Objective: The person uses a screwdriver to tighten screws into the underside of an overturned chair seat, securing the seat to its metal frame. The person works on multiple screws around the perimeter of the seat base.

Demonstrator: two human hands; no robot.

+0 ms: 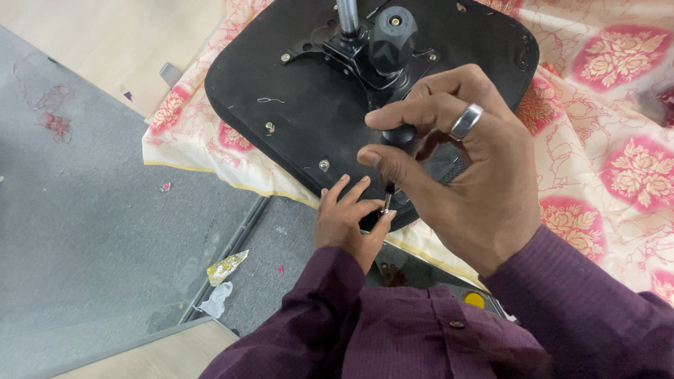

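Head view shows the right hand (456,168) pinching the dark round handle of a screwdriver (397,140) between thumb and fingers, its thin shaft pointing down to the near edge of the upturned black chair seat (309,105), where the left hand (347,217) closes its fingertips around the tip; the tool looks light, stiff and slim, best gripped at the knobbed handle. Beyond, the seat's black knob (392,31) and metal post (347,15) crowd the centre, over a floral cloth (611,140) and grey floor (91,231) with scraps.

No packages, labels, signs or screens show anywhere in this view.
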